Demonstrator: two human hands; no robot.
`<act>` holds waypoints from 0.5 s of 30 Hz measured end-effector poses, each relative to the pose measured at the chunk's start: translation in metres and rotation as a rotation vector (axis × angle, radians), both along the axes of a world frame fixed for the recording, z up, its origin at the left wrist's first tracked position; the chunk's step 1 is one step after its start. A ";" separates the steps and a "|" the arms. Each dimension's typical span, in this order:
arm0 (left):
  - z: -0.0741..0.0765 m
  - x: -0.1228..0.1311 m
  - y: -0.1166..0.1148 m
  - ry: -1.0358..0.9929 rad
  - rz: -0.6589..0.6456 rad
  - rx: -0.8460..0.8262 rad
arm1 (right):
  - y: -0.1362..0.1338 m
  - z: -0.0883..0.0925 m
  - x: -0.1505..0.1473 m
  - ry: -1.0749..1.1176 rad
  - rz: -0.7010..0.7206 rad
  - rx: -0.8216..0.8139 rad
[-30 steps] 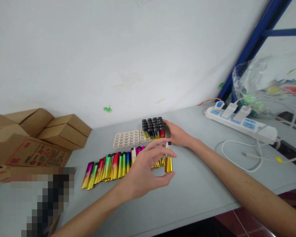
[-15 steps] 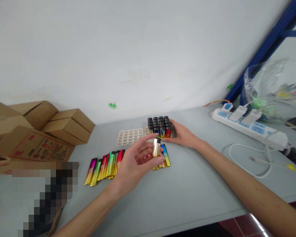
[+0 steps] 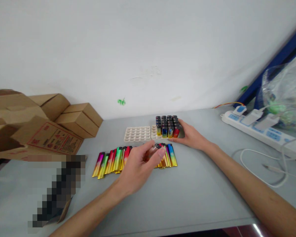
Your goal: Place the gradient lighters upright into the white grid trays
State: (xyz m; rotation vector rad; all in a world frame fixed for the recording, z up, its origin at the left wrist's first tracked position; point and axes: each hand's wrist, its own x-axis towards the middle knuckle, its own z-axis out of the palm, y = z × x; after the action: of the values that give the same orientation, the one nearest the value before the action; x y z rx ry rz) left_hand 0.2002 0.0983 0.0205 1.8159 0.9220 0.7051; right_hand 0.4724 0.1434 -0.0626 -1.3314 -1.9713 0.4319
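My left hand is closed around a shiny lighter, holding it low over a row of colourful lighters that lie flat on the grey table. Behind the row sits a white tray with round sockets. Several lighters with black caps stand upright in its right part. My right hand rests against the right side of those standing lighters, fingers curved around the tray's end.
Brown cardboard boxes are stacked at the left against the white wall. A white power strip with plugs and a white cable lies at the right, beside a clear plastic bag and a blue frame. A blurred patch covers the lower left.
My left hand has tilted the lighter from upright to pointing away and lowered it toward the lying row. The view has shifted left. My right hand stays at the tray.
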 end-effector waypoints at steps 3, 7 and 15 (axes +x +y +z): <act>0.000 0.001 0.001 0.051 0.024 0.035 | 0.001 -0.001 0.000 0.000 0.005 0.006; -0.002 0.001 0.003 0.127 0.067 0.065 | 0.001 0.000 0.000 -0.012 0.000 0.006; -0.005 0.001 0.007 0.171 0.085 0.083 | 0.000 0.002 -0.001 -0.029 -0.020 -0.020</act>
State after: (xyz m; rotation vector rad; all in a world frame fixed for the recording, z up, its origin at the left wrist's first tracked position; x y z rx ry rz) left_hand 0.2011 0.1057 0.0160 1.9428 1.1022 0.6561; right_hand 0.4714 0.1434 -0.0610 -1.3766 -1.9802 0.4262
